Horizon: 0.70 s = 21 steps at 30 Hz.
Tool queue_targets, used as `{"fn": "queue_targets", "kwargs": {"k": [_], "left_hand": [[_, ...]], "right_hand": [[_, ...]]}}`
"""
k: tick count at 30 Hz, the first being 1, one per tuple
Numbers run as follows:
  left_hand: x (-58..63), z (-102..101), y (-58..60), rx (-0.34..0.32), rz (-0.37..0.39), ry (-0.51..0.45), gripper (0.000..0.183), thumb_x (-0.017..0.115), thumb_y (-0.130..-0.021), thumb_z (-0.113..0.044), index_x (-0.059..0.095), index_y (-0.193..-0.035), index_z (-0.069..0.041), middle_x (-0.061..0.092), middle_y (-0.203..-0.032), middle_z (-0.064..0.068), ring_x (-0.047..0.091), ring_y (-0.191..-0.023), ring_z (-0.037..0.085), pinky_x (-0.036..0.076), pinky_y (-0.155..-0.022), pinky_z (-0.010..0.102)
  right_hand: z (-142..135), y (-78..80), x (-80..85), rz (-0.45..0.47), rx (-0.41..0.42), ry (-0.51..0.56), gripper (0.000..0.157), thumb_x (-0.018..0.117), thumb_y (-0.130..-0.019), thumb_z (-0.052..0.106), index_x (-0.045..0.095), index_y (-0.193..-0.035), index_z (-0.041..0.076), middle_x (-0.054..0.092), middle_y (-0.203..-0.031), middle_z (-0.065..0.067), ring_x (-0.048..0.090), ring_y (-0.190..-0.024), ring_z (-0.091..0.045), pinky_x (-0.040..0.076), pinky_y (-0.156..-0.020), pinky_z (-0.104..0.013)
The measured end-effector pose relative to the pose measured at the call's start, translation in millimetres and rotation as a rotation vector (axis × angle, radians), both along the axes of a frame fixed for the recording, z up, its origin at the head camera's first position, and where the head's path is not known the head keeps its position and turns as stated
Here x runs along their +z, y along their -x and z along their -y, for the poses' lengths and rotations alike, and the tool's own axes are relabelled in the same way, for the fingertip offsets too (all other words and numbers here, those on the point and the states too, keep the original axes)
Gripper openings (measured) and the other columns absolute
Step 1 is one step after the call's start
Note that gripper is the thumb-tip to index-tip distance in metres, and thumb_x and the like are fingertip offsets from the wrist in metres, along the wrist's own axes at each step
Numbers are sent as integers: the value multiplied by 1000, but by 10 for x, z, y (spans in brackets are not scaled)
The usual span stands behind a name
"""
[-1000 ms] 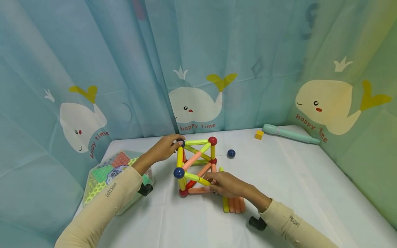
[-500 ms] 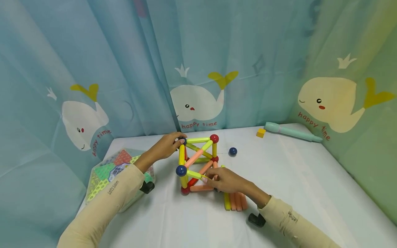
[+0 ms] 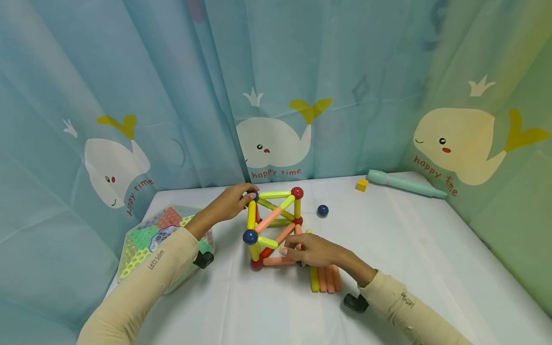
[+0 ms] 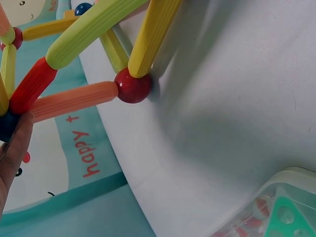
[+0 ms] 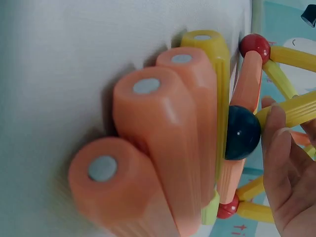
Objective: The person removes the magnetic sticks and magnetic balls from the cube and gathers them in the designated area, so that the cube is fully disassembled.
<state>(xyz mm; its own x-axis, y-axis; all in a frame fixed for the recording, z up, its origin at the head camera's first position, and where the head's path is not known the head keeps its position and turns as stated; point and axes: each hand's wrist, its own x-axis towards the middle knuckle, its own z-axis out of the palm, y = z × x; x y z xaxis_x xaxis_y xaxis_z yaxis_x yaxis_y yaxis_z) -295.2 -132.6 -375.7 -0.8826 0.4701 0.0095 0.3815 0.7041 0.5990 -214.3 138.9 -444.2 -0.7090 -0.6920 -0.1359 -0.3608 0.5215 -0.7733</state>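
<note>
A cube-like frame of magnetic sticks and balls stands mid-table in the head view. My left hand [image 3: 230,202] holds the dark blue ball [image 4: 7,127] at its far upper left corner. From the near upper blue ball [image 3: 250,236] a lime stick [image 3: 268,242] juts out to the right. My right hand [image 3: 314,250] pinches a yellow magnetic stick [image 5: 297,109], its lower end at the dark blue ball [image 5: 243,132] in the near lower right corner. Fingers hide most of that stick in the head view.
Several loose salmon sticks [image 3: 330,279] lie beside a yellow stick [image 3: 315,279] under my right wrist. A blue ball [image 3: 322,211], a yellow cube [image 3: 362,185] and a teal pen-shaped object [image 3: 405,184] are farther back. At left sits a clear plastic box [image 3: 129,239].
The yellow stick in my right hand has come apart from the lime stick's end, leaving a small gap. My right fingers now cover more of it. My left hand keeps its hold.
</note>
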Motion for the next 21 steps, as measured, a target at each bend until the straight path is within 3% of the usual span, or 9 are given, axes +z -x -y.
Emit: {"fn": "queue_targets", "kwargs": {"k": [9, 13, 16, 21], "left_hand": [[-16, 4, 5, -9, 5, -3, 31, 47, -108, -23, 59, -133, -9, 65, -116, 9, 66, -98, 20, 59, -86, 34], [-16, 6, 1, -10, 5, 0, 31, 47, -108, -23, 58, -133, -8, 65, -116, 9, 66, -98, 20, 59, -86, 34], [-17, 1, 5, -8, 8, 0, 32, 47, -108, -23, 59, -133, -9, 65, -116, 9, 66, -98, 20, 59, -86, 33], [-4, 4, 3, -6, 15, -7, 32, 46, -108, -23, 58, -134, -8, 65, -116, 9, 66, -98, 19, 59, -85, 33]], "right_hand": [[-112, -8, -37, -39, 25, 35, 17, 69, -97, 27, 67, -108, 14, 63, -93, 3, 61, -76, -14, 53, -67, -23], [-182, -16, -56, -114, 45, 49, 7, 67, -98, 23, 66, -101, 17, 61, -88, 7, 61, -78, -12, 53, -70, -24], [-229, -25, -53, -190, 43, 45, 9, 66, -99, 24, 61, -96, 18, 59, -85, 9, 60, -83, -11, 53, -75, -26], [-272, -44, -11, -207, 16, 29, 8, 64, -100, 22, 57, -99, 17, 58, -88, 10, 61, -85, -13, 53, -75, -26]]}}
